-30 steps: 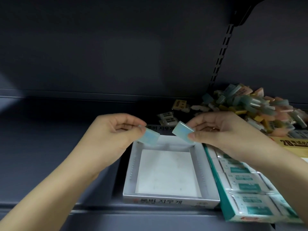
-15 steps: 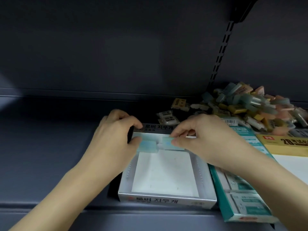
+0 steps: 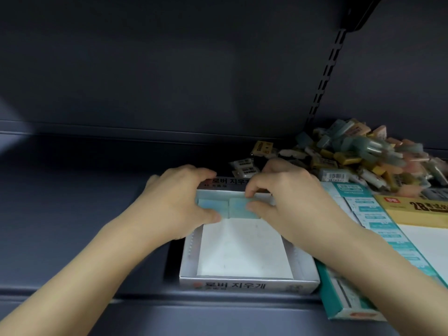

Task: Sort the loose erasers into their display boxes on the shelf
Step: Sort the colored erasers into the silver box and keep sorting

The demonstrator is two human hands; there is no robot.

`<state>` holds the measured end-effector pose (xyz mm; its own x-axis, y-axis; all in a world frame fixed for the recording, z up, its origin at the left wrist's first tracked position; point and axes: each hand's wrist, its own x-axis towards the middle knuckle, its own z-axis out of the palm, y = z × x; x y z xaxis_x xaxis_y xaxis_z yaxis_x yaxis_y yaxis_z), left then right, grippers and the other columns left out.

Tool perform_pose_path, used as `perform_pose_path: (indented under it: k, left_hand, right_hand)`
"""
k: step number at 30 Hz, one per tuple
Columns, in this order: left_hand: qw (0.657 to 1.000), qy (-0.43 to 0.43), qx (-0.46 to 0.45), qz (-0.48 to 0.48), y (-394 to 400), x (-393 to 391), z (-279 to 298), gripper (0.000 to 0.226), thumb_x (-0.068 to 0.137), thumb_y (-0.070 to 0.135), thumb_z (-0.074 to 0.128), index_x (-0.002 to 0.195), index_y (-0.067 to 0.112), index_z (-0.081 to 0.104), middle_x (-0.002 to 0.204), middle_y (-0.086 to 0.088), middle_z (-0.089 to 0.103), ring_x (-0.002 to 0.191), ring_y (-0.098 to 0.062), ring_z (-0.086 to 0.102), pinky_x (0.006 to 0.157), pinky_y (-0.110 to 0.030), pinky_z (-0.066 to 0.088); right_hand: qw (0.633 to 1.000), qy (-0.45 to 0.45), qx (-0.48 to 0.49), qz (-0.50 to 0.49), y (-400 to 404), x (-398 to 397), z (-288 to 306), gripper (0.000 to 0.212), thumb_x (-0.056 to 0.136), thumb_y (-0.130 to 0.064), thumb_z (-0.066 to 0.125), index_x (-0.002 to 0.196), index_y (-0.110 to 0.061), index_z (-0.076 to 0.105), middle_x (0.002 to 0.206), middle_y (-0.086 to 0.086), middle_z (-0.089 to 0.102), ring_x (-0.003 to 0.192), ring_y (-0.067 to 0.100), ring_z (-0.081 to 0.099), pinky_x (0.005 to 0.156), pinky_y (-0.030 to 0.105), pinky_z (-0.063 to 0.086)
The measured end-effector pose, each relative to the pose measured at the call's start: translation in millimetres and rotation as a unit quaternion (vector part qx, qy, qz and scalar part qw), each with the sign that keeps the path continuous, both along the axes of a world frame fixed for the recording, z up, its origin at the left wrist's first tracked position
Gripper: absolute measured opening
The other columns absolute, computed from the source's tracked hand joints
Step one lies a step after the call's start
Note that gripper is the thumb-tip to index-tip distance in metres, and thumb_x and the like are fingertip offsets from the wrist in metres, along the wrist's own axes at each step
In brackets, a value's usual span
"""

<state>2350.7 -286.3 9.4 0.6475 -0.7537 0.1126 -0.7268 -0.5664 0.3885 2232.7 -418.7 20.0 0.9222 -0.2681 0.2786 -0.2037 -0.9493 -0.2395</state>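
Note:
A white display box (image 3: 249, 284) with Korean lettering lies open on the dark shelf, its floor mostly bare. Two pale blue erasers stand side by side against its back wall. My left hand (image 3: 179, 202) pinches the left eraser (image 3: 213, 205) between thumb and fingers. My right hand (image 3: 288, 197) pinches the right eraser (image 3: 238, 209), thumb in front, fingers over the back wall. A heap of loose erasers (image 3: 363, 156) in several colours lies at the back right of the shelf.
A teal display box (image 3: 358, 204) of wrapped erasers sits right of the white box, and a yellow box (image 3: 417, 209) lies further right. A few loose erasers (image 3: 244, 166) lie behind the white box. The shelf's slotted upright (image 3: 324, 78) rises at the right.
Both hands came down from above the box and set the two blue erasers against its back wall, side by side. The view has shifted a little closer.

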Motion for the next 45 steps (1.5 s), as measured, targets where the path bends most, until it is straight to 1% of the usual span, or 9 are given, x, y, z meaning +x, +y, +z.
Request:
perform_pose_path:
  k: [4, 9, 13, 15, 19, 23, 29, 35, 45]
  left_hand:
    - [1.000, -0.005, 0.003, 0.002, -0.1, -0.7, 0.4, 0.074, 0.072, 0.044, 0.073, 0.137, 0.034, 0.041, 0.131, 0.014, 0.051, 0.118, -0.012, 0.048, 0.103, -0.037, 0.037]
    - [1.000, 0.000, -0.002, -0.004, -0.1, -1.8, 0.3, 0.075, 0.070, 0.043, 0.074, 0.137, 0.033, 0.042, 0.130, 0.013, 0.054, 0.123, -0.013, 0.046, 0.106, -0.037, 0.033]
    - [1.000, 0.009, -0.001, -0.004, -1.4, -2.9, 0.8, 0.073, 0.069, 0.041, 0.075, 0.135, 0.032, 0.046, 0.127, 0.010, 0.055, 0.120, -0.015, 0.048, 0.104, -0.037, 0.035]
    - [1.000, 0.006, 0.020, -0.008, -2.1, -2.5, 2.1, 0.078, 0.068, 0.051, 0.073, 0.137, 0.031, 0.042, 0.131, 0.009, 0.051, 0.122, -0.015, 0.046, 0.105, -0.037, 0.035]
    - [1.000, 0.002, 0.009, -0.025, -6.5, -7.2, 8.0, 0.097, 0.055, 0.080, 0.044, 0.138, 0.031, 0.039, 0.139, 0.007, 0.043, 0.128, -0.017, 0.040, 0.105, -0.037, 0.035]
    - [0.997, -0.018, -0.053, -0.051, -23.3, -11.9, 15.1, 0.058, 0.084, 0.052, 0.054, 0.136, 0.028, 0.043, 0.137, 0.005, 0.046, 0.126, -0.017, 0.042, 0.103, -0.034, 0.036]
    - [0.982, -0.108, -0.100, -0.118, -75.3, -21.4, 29.3, 0.040, 0.093, 0.028, 0.050, 0.133, 0.021, 0.046, 0.133, 0.002, 0.049, 0.122, -0.021, 0.044, 0.100, -0.037, 0.036]
    - [0.948, -0.257, -0.031, -0.184, -151.2, -28.2, 38.5, 0.049, 0.095, 0.020, 0.046, 0.141, 0.024, 0.032, 0.142, 0.007, 0.036, 0.129, -0.018, 0.031, 0.102, -0.035, 0.028]
    - [0.926, -0.328, 0.067, -0.176, -242.7, -32.9, 37.7, 0.075, 0.090, 0.003, 0.047, 0.149, 0.022, 0.004, 0.156, 0.002, 0.006, 0.141, -0.019, 0.011, 0.110, -0.038, 0.019]
  right_hand:
    - [0.991, 0.050, -0.096, 0.077, -5.0, -1.0, -3.5, 0.014, 0.087, -0.028, 0.058, 0.095, -0.026, 0.070, 0.092, -0.005, 0.051, 0.092, 0.020, 0.047, 0.075, 0.031, 0.038]
    - [0.981, 0.012, -0.177, 0.081, -10.1, 1.3, -19.1, 0.015, 0.061, -0.022, 0.079, 0.058, -0.023, 0.065, 0.060, -0.004, 0.055, 0.057, 0.022, 0.053, 0.051, 0.026, 0.040]
    - [0.977, -0.031, -0.187, 0.094, -12.4, 1.9, -23.3, 0.006, 0.066, -0.026, 0.068, 0.060, -0.026, 0.067, 0.060, -0.006, 0.056, 0.056, 0.020, 0.053, 0.052, 0.025, 0.042]
    - [0.983, -0.041, -0.153, 0.097, -13.3, -0.2, -21.9, 0.020, 0.075, -0.033, 0.054, 0.068, -0.026, 0.071, 0.064, -0.005, 0.059, 0.062, 0.021, 0.054, 0.056, 0.029, 0.047]
    - [0.983, -0.088, -0.123, 0.109, -18.7, -4.3, -16.6, 0.037, 0.087, -0.036, 0.039, 0.084, -0.023, 0.074, 0.074, -0.004, 0.064, 0.072, 0.022, 0.055, 0.066, 0.034, 0.049]
    - [0.970, -0.134, -0.171, 0.110, -33.0, -12.9, -14.6, 0.033, 0.088, -0.027, 0.041, 0.092, -0.020, 0.073, 0.082, -0.002, 0.067, 0.079, 0.026, 0.059, 0.068, 0.038, 0.050]
    - [0.944, -0.156, -0.279, 0.082, -76.7, -37.1, -9.3, 0.027, 0.079, -0.013, 0.064, 0.104, -0.021, 0.071, 0.104, 0.000, 0.069, 0.097, 0.027, 0.063, 0.075, 0.037, 0.051]
    - [0.949, -0.125, -0.290, 0.020, -126.2, -76.6, -9.6, 0.035, 0.073, -0.008, 0.074, 0.104, -0.023, 0.071, 0.109, 0.000, 0.069, 0.103, 0.026, 0.063, 0.079, 0.040, 0.054]
    - [0.931, -0.134, -0.325, -0.101, -188.8, -120.0, -9.6, 0.034, 0.074, -0.013, 0.055, 0.102, -0.024, 0.073, 0.111, 0.002, 0.069, 0.107, 0.029, 0.063, 0.087, 0.042, 0.050]
